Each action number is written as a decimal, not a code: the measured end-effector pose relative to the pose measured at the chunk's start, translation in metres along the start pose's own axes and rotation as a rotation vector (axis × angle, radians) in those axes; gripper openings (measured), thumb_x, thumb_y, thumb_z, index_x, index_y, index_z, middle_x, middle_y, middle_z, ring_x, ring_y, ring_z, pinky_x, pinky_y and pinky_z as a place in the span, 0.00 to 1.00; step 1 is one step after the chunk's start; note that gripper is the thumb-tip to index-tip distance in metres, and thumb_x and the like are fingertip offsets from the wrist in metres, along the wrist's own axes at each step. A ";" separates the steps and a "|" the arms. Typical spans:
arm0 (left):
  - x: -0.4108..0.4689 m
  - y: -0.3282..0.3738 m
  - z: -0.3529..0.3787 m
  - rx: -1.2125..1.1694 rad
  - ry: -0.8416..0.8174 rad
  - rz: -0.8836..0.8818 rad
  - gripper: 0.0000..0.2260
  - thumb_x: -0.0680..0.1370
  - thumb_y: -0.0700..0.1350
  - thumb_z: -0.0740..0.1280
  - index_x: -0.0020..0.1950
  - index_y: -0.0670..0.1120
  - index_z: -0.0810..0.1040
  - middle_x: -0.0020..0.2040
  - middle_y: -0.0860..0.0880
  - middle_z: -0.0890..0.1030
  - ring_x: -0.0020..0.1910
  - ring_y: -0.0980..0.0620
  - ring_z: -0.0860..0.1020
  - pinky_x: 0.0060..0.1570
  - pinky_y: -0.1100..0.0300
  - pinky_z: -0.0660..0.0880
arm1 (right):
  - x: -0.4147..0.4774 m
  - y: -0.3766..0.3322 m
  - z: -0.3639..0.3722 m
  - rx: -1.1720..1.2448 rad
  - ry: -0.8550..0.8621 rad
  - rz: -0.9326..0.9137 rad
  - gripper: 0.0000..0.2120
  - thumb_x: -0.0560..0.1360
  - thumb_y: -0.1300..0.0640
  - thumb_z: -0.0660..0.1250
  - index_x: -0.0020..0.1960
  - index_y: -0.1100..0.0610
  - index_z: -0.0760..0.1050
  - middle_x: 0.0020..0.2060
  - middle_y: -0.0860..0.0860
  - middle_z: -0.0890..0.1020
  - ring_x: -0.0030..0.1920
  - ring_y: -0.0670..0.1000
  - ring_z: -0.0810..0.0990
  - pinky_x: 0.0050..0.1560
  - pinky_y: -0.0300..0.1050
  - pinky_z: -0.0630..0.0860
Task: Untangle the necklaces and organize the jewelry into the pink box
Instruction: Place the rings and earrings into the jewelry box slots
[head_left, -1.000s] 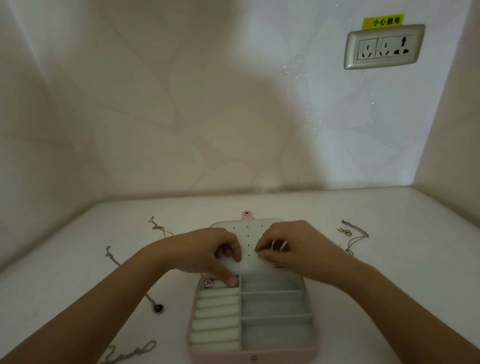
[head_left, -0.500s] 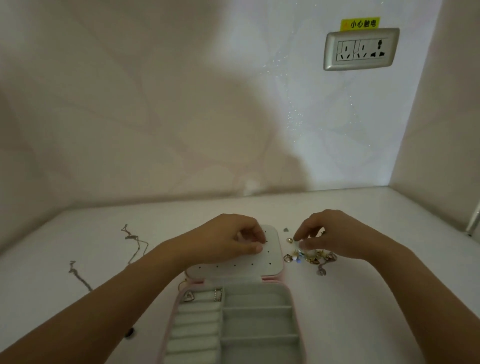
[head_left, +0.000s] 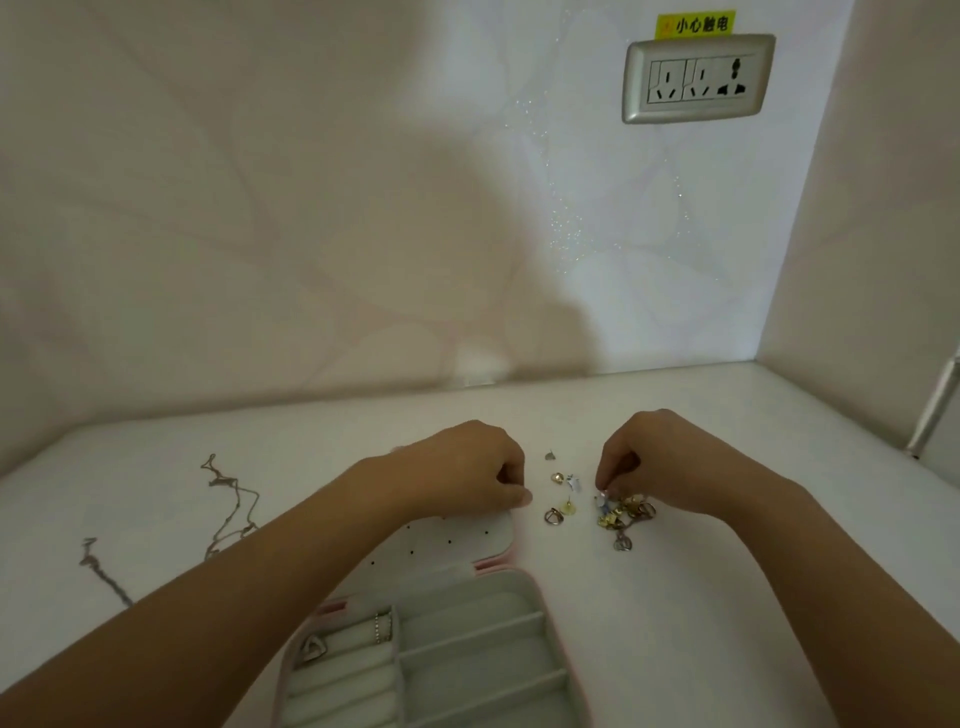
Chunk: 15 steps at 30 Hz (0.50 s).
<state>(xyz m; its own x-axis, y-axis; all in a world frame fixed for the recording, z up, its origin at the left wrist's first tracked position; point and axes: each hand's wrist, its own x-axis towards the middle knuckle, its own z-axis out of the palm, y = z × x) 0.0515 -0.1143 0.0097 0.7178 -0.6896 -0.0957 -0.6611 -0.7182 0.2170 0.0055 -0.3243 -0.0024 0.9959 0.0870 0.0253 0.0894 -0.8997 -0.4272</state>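
Touching the small gold-and-silver earring heap (head_left: 626, 512), the right hand (head_left: 670, 462) is pinched, contents untellable; the white perforated panel (head_left: 452, 540) of the pink box (head_left: 493, 565) is set leftward, under the curled left hand (head_left: 467, 473).

Pink box (head_left: 563, 644) open, counter's near edge; two rings (head_left: 314, 648) in its left rolls. Two thin necklaces (head_left: 234, 499) sprawl left. Earring heap (head_left: 626, 512) right of lid.
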 end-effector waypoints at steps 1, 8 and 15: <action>0.001 -0.001 -0.001 -0.020 0.001 -0.004 0.09 0.78 0.51 0.66 0.48 0.46 0.79 0.45 0.53 0.80 0.45 0.54 0.77 0.45 0.61 0.73 | -0.001 0.001 -0.002 0.009 0.008 0.009 0.09 0.70 0.64 0.72 0.40 0.50 0.83 0.33 0.41 0.82 0.38 0.41 0.81 0.40 0.33 0.78; 0.016 -0.004 -0.005 -0.125 0.014 0.008 0.04 0.76 0.43 0.69 0.49 0.46 0.81 0.44 0.54 0.82 0.42 0.59 0.78 0.41 0.69 0.73 | -0.004 0.012 -0.015 0.126 0.075 0.053 0.06 0.71 0.60 0.73 0.42 0.49 0.82 0.34 0.44 0.83 0.37 0.39 0.81 0.40 0.32 0.76; 0.037 -0.014 -0.014 -0.163 0.011 -0.044 0.10 0.75 0.38 0.66 0.54 0.48 0.82 0.49 0.52 0.81 0.47 0.54 0.78 0.47 0.65 0.74 | -0.001 0.024 -0.013 0.067 0.024 0.102 0.08 0.74 0.62 0.69 0.41 0.49 0.81 0.36 0.44 0.82 0.32 0.40 0.78 0.33 0.28 0.69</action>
<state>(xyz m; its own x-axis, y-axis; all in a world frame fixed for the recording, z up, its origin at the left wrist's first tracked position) 0.0901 -0.1286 0.0165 0.7484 -0.6560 -0.0979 -0.5854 -0.7226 0.3675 0.0065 -0.3519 -0.0011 0.9999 -0.0149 -0.0003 -0.0132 -0.8727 -0.4881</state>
